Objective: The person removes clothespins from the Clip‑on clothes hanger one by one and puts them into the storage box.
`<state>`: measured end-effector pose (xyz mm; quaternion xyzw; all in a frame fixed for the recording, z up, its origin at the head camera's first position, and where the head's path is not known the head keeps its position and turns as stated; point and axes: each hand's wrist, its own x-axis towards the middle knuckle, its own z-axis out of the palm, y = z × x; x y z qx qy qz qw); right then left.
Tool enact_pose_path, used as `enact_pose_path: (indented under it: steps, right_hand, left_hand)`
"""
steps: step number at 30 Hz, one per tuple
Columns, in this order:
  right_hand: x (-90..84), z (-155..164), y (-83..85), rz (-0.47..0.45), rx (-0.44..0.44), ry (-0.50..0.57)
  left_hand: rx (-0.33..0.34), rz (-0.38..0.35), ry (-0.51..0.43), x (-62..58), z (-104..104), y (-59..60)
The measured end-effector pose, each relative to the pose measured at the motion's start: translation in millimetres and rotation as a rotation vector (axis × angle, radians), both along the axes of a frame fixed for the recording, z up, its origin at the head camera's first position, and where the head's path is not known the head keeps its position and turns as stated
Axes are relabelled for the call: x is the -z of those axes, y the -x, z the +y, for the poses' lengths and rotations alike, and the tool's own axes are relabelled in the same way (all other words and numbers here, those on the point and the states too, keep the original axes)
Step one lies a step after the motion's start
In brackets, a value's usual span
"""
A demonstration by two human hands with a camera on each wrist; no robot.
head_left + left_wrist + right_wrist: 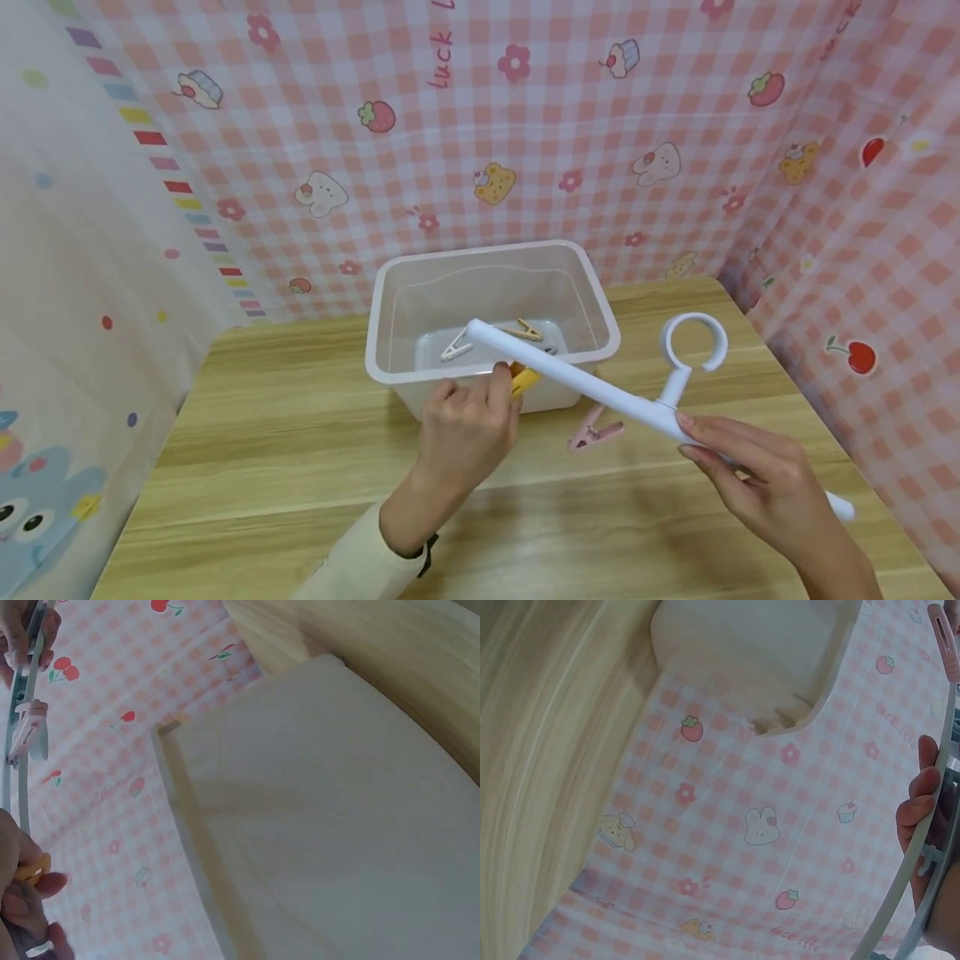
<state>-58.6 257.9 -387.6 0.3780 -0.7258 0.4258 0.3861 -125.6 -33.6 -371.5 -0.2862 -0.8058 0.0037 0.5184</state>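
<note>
A white hanger [577, 379] with an open ring hook [693, 342] is held slantwise above the table. My right hand [772, 479] grips its bar just right of the hook, with thumb and fingers around it. Near the hanger's left end, my left hand [468, 421] pinches a yellow clothespin [527, 381] close under the bar; whether it bites on the hanger is hidden. Between the hands a pink clothespin [596, 433] hangs from the hanger, also visible in the left wrist view [28, 727].
Behind the hands stands a translucent white plastic bin [378, 333] with a white clothespin [455, 346], a beige clothespin [528, 332] and a partly hidden dark one inside. It rests on a wooden table [277, 442], with checked pink cloth [450, 167] at the back and right.
</note>
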Motion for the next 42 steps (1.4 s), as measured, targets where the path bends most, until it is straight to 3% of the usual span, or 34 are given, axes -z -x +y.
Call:
enact_pose_path:
  steps: [6,14,18,23,29,37,42]
  right_hand:
    - [-2.4,0,-3.1,0.006,0.047,0.023]
    - [-6.4,1,-4.4,0.031,0.071,0.050]
    - [-7.5,2,-5.9,0.038,0.072,0.066]
    - [-6.1,5,-8.0,0.041,0.089,0.070]
    - [-1.6,10,-10.0,0.029,0.101,0.055]
    - [1.0,10,-9.9,0.016,0.091,0.057]
    - [5.1,13,-9.8,0.010,0.098,0.047]
  left_hand:
    - [0.067,-0.123,-0.078,-1.2,-4,-0.6]
    - [0.114,-0.211,-0.159,-8.6,-20,7.2]
    - [0.093,-0.355,-0.188,-19.2,-30,17.1]
    - [0.065,-0.559,-0.214,-34.8,-42,41.1]
    - [0.091,-0.710,-0.212,-45.3,-49,77.1]
    - [-0.022,-0.810,0.002,-58.7,-48,118.6]
    - [-0.071,-0.895,0.101,-59.0,-40,138.8]
